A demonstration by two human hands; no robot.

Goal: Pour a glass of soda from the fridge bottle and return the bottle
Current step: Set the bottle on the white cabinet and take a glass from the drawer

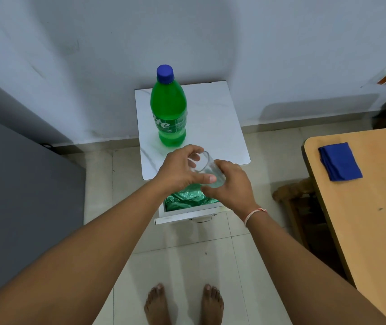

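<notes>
Glass (pixel 204 168) tilted in both hands (pixel 210 179)

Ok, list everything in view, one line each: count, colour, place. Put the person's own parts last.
soda bottle: one, green with blue cap, upright on the cabinet top
small cabinet: one, white, against the wall
drawer: one, white, open, green plastic inside
glass: one, clear, held above the cabinet's front edge
table: one, light wood, right side
folded cloth: one, blue, on the table
left hand: on the glass
right hand: on the glass, wrist thread
feet: two, bare, on the tiled floor
</notes>
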